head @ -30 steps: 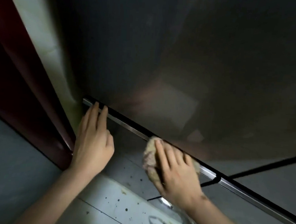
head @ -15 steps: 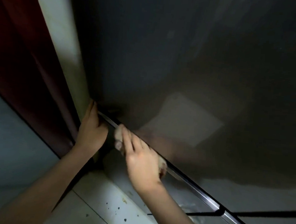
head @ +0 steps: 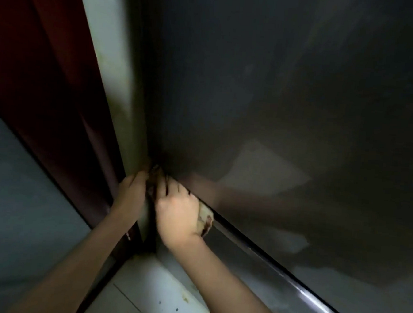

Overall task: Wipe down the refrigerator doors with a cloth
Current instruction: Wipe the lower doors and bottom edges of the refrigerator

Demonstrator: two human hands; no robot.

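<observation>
Both hands at the lower left corner of the refrigerator door [head: 277,112], cloth [head: 206,221] under the right hand.

Right hand [head: 177,210] was pressed on the door's bottom edge right at that corner, fingers curled over the bunched cloth and gripping it. The cloth stuck out from under the palm on the side away from the corner, and a darker bit showed past the fingertips at the corner itself. Left hand [head: 131,192] sat just beside the right one, on the pale side strip [head: 115,88] bordering the door, almost touching the cloth's corner end. Its fingers were bent, but I couldn't tell whether they gripped the strip or just rested on it. A metal trim [head: 301,295] ran along the door's bottom edge away from the hands. Speckled floor tile [head: 156,299] lay below the door.
</observation>
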